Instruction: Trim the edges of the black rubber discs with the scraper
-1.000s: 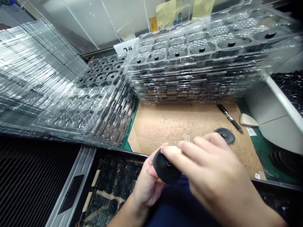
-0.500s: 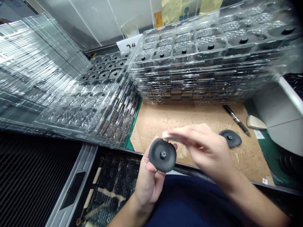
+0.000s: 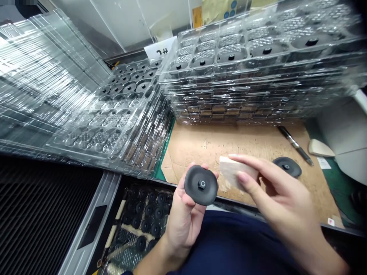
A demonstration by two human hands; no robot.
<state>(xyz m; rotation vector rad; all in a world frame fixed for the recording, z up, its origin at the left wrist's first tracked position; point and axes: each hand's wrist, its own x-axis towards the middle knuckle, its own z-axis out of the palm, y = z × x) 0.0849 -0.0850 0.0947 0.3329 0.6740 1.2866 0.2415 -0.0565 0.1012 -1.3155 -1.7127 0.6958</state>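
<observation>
My left hand (image 3: 183,217) holds a round black rubber disc (image 3: 200,185) with a small metal nut at its middle, its face turned up toward me. My right hand (image 3: 275,194) pinches a pale rectangular block (image 3: 233,173) just right of the disc, not touching it. A second black disc (image 3: 287,167) lies flat on the cardboard sheet (image 3: 246,147) beyond my right hand.
A tall stack of clear trays (image 3: 258,72) holding black discs stands behind the cardboard. Another tray stack (image 3: 114,114) leans at the left. A black pen (image 3: 295,144) and a pale wedge (image 3: 319,148) lie at the right. A bin of discs (image 3: 143,225) sits below.
My right hand has drawn back to the right off the disc, uncovering its face and showing the pale block. The left hand has tilted the disc up toward me.
</observation>
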